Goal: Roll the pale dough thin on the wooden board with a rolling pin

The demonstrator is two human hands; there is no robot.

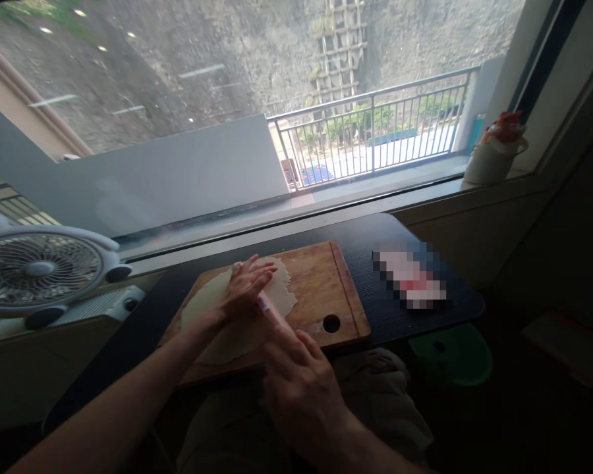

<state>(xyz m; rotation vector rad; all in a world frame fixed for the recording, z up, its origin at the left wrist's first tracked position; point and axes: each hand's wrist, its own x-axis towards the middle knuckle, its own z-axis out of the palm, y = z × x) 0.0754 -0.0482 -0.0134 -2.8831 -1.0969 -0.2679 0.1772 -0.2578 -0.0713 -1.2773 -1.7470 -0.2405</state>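
Note:
A thin, pale sheet of dough with ragged edges lies flat on a wooden cutting board. My left hand rests over the dough, its fingers stretched out and somewhat spread. In my right hand, fingers wrap round the near end of a rolling pin, a pale rod with a red-and-white label. The pin slants up and left across the dough to the edge of my left hand. Whether its far end runs under that palm is hidden.
The board lies on a dark table beside a window. A blurred-out object is on the table's right. A white fan stands left, a white pot on the sill, and a green stool or basin below right.

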